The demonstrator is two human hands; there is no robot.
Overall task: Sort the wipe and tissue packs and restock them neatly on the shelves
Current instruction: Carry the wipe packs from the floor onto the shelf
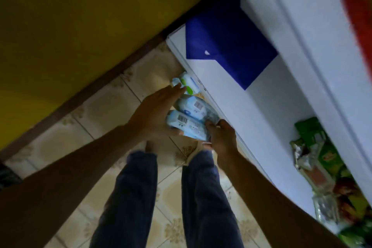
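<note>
A row of light blue wipe packs is held between my two hands just off the front edge of the white shelf (237, 94). The nearest pack (186, 126) and the middle pack (194, 106) show barcodes. The far pack (188, 83) has green spots. My left hand (155, 112) lies flat along the left side of the row, fingers straight, thumb under the nearest pack. My right hand (221, 137) grips the near right end of the nearest pack with curled fingers.
A dark blue sheet (225, 40) lies on the shelf at the back. Green and silver snack bags (322, 163) sit on the shelf to the right. A yellow wall (80, 16) stands to the left. My legs (171, 197) stand on the tiled floor (110, 106) below.
</note>
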